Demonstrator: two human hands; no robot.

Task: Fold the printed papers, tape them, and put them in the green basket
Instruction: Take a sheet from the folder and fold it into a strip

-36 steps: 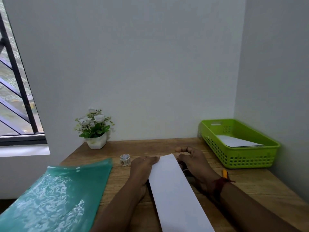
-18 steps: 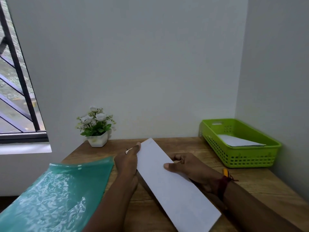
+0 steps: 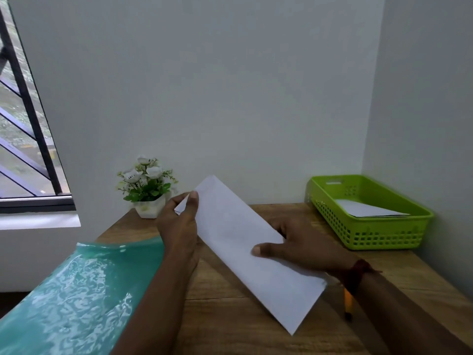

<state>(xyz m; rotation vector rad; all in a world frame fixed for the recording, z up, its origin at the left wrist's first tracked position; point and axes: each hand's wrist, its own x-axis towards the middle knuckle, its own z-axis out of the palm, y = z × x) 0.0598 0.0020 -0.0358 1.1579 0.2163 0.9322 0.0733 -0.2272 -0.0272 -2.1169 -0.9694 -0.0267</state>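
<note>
Folded paper (image 3: 238, 242) held in both my hands above the table (image 3: 230, 316).
My left hand (image 3: 179, 221) pinches its far corner; my right hand (image 3: 302, 247) grips its middle. The green basket (image 3: 368, 226) sits far right.

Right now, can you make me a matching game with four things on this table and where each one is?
Things:
1 folded paper
2 green basket
3 flower pot
4 teal plastic sheet

Places:
A left edge of the table
B held by left hand and right hand
C table's far right corner
D by the back wall

Pairs: 1-B, 2-C, 3-D, 4-A
</note>
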